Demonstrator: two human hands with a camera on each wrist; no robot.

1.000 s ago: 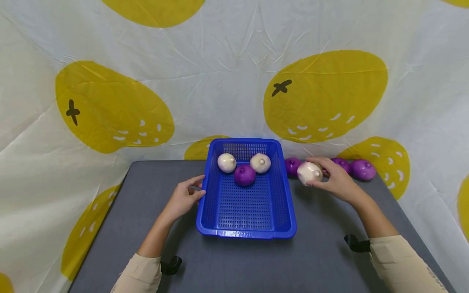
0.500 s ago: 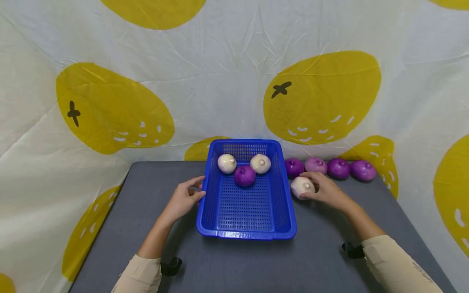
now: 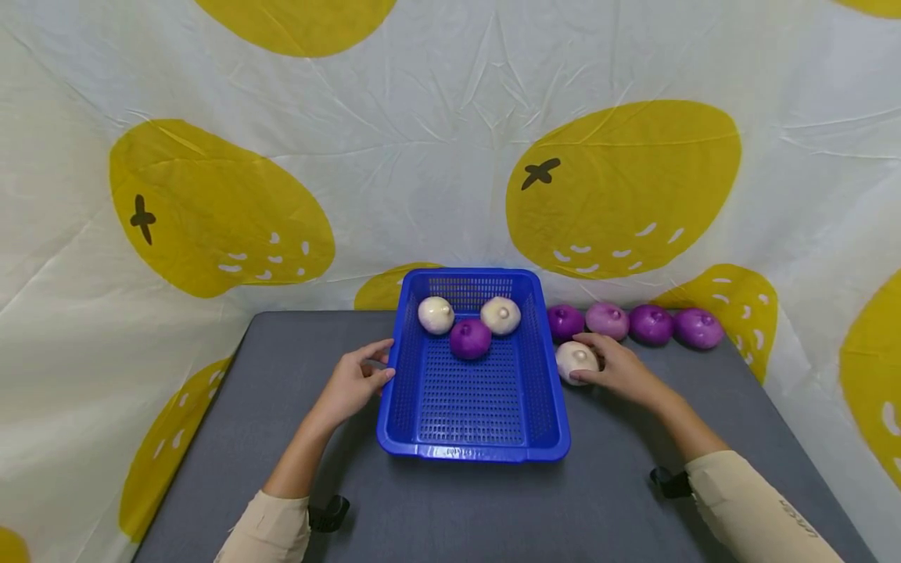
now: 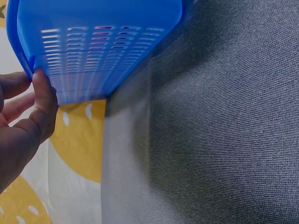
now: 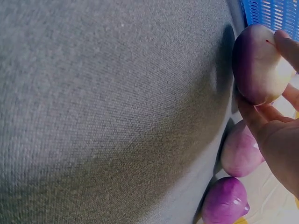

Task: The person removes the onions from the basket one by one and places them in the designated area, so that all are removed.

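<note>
Right hand (image 3: 619, 369) fingers curled round white onion (image 3: 576, 361) on table (image 3: 619, 500), just beside basket (image 3: 472, 450) right wall. Left hand (image 3: 352, 383) fingers pinch left rim. Near table edge open.

The pale round onion (image 3: 576, 362) is partly covered by the right hand (image 3: 619, 369) — its contact with the grey table (image 3: 281, 375) cannot be told.

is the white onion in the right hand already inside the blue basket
No, the white onion held by the right hand sits on the table, outside the blue basket.
</note>
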